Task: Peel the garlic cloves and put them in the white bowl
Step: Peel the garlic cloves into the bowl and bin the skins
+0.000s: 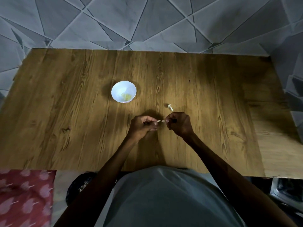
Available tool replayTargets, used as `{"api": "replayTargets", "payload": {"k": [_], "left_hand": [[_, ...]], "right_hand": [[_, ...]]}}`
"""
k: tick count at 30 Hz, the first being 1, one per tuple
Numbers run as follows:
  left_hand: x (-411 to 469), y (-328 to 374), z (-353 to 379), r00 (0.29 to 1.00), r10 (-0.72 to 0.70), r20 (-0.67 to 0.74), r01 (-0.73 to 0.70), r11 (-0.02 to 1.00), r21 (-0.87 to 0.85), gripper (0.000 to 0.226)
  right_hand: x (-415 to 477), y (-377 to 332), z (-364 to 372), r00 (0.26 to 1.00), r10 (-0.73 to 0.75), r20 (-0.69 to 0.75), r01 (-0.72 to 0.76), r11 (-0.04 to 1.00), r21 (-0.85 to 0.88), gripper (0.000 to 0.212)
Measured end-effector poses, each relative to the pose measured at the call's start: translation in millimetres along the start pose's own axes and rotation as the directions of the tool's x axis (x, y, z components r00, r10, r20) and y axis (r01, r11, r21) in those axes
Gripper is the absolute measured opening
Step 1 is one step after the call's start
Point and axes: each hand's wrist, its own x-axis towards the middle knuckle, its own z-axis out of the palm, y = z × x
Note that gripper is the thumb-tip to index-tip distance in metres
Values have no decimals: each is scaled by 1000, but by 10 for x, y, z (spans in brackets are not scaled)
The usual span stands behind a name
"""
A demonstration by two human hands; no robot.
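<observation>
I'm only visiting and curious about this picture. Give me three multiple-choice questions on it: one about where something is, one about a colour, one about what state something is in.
1. Where is the white bowl?
A. On the table, beyond the left hand.
B. Between the two wrists.
C. On the floor.

2. What colour are the pieces in the bowl?
A. Red.
B. Yellowish.
C. Black.

3. What are the hands doing?
A. Lying flat.
B. Both pinching one small garlic clove.
C. Lifting the bowl.

Answers:
1 A: it stands farther up the table than the left hand.
2 B: yellowish pieces lie at its bottom.
3 B: the fingertips of the left hand and right hand meet on the pale clove.
</observation>
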Motion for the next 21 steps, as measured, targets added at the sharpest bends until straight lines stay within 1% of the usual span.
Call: {"api": "replayTargets", "payload": {"k": [3,7,9,11,14,16,18,20,21], "left_hand": [[27,-7,-6,1000,-5,-23,6,1000,23,12],[66,-30,-2,998,21,-59,-15,994,113,12],[84,-15,-8,996,46,-75,-32,983,182,13],[93,3,-1,996,55,-69,-40,980,196,13],[94,2,28,998,47,-47,-39,985,165,14],[99,-8,36,998,38,-57,-30,990,136,15],[108,-11,34,998,-14,-64,15,1000,17,16],[115,-11,35,994,-98,-41,92,988,-122,18],[116,-9,39,991,-134,-19,129,980,-154,19]], "right_hand": [[63,94,26,999,-15,30,16,999,-30,13],[112,141,55,998,-45,52,53,987,-151,13],[125,115,35,994,-85,72,95,985,-144,12],[127,55,4,986,-135,101,143,986,-81,6],[138,-3,-9,983,-157,97,162,986,-43,6],[173,-1,4,983,-156,100,162,985,-57,9],[204,-14,22,979,-176,104,185,979,-86,6],[217,-34,31,973,-203,112,215,971,-107,3],[220,-38,32,972,-204,119,218,969,-115,3]]}}
